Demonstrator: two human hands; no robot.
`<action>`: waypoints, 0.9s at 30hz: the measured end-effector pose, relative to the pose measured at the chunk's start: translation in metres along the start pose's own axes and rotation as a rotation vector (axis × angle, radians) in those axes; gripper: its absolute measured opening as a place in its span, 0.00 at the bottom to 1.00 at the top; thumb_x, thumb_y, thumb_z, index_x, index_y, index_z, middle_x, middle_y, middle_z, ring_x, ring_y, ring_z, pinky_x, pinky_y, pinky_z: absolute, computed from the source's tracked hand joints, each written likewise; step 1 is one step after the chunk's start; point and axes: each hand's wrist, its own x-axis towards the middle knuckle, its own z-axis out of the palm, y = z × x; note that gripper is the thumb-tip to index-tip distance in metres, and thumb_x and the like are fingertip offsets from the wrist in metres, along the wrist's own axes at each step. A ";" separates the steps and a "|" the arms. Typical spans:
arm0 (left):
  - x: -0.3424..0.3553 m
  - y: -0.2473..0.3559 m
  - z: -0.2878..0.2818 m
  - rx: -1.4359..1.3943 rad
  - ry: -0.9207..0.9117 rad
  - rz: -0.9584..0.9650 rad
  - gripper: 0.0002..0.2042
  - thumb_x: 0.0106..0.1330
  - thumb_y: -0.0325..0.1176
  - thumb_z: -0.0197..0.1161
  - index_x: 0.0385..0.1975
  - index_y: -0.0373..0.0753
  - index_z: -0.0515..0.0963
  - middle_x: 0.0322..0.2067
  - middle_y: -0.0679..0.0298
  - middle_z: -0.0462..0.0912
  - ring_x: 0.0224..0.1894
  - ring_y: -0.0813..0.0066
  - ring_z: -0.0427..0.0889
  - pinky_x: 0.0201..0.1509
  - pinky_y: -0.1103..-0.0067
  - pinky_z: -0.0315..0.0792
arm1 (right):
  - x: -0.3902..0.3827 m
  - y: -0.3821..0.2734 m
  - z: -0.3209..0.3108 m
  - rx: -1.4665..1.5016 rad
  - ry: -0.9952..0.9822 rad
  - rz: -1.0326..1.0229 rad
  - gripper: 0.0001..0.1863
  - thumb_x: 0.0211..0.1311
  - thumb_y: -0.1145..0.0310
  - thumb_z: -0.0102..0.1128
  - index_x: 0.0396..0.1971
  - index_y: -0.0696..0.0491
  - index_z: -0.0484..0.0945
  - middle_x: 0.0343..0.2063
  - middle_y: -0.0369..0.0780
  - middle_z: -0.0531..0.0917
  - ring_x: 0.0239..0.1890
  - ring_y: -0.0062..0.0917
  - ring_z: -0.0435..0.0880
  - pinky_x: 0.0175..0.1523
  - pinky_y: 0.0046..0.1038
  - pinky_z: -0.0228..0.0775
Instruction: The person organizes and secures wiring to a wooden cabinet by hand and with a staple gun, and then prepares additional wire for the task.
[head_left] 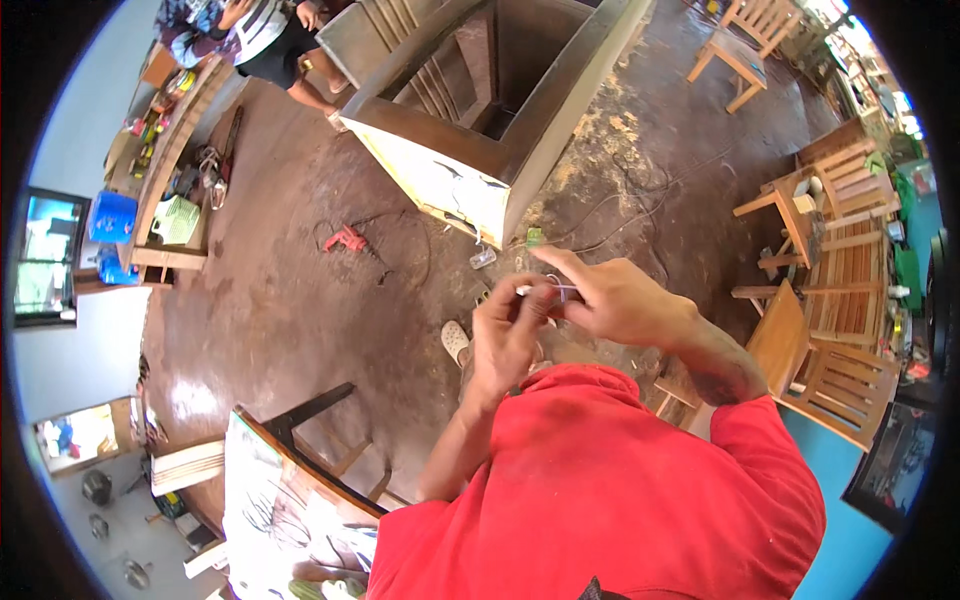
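In front of me my left hand (pixel 512 335) is closed, its thumb and fingers pinching a small white piece (pixel 523 291) on a thin pale purple cord (pixel 565 285). My right hand (pixel 610 300) is beside it, thumb and lower fingers closed on that cord and index finger stretched out forward. What the small piece is, I cannot tell. Beyond my hands stands a dark-framed wooden cabinet (pixel 520 145) with a white front panel, with small objects on the floor near its lower corner.
A red power tool (pixel 345 240) with a cord lies on the floor. Another person (pixel 280 60) stands behind the cabinet. A workbench (pixel 170 250) is at left, wooden chairs (pixel 730 65) and furniture (pixel 840 395) at right. A dark-edged board (pixel 255 450) is at lower left.
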 end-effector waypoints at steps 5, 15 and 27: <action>0.050 -0.025 -0.065 -0.145 0.213 -0.149 0.05 0.77 0.32 0.64 0.42 0.37 0.82 0.31 0.69 0.83 0.24 0.87 0.71 0.26 0.86 0.66 | 0.015 0.034 -0.005 0.029 0.257 -0.148 0.11 0.69 0.68 0.67 0.47 0.56 0.84 0.34 0.47 0.87 0.34 0.43 0.88 0.37 0.38 0.78; 0.174 -0.107 -0.129 -0.483 0.282 -0.079 0.08 0.74 0.24 0.63 0.49 0.36 0.77 0.39 0.59 0.85 0.34 0.76 0.81 0.32 0.79 0.75 | 0.113 0.074 0.071 -0.224 0.769 -0.093 0.07 0.67 0.66 0.68 0.34 0.54 0.84 0.29 0.45 0.86 0.31 0.43 0.88 0.35 0.41 0.79; 0.177 -0.086 -0.136 0.591 0.239 0.356 0.17 0.63 0.32 0.77 0.52 0.41 0.85 0.49 0.54 0.81 0.33 0.66 0.83 0.39 0.74 0.79 | 0.132 0.057 0.076 -0.427 0.766 0.186 0.13 0.62 0.64 0.75 0.24 0.55 0.81 0.24 0.42 0.85 0.24 0.37 0.86 0.30 0.35 0.75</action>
